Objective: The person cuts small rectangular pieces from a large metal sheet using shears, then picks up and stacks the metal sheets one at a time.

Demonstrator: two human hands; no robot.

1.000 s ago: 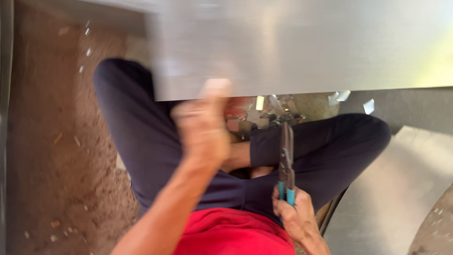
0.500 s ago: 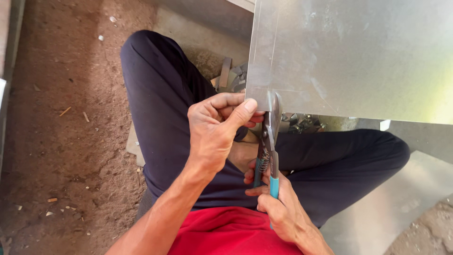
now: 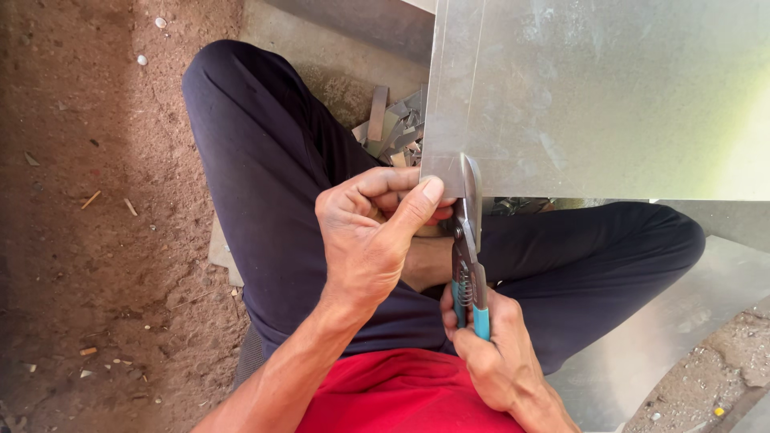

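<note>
1. My left hand (image 3: 373,236) pinches the lower left corner of the metal sheet (image 3: 601,96) above my lap.
2. My right hand (image 3: 489,353) grips the snips (image 3: 468,240), blades at the sheet's bottom edge.
3. Scrap strips (image 3: 393,128) lie on the ground beyond my knee.

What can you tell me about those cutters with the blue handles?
The snips are metal cutters with a grey blade end, a coiled spring between the arms and blue-green grips. They stand nearly upright, blades up, biting the bottom edge of the shiny metal sheet near its corner. The right hand squeezes the grips from below. The left hand pinches the sheet's corner right beside the blades.
</note>
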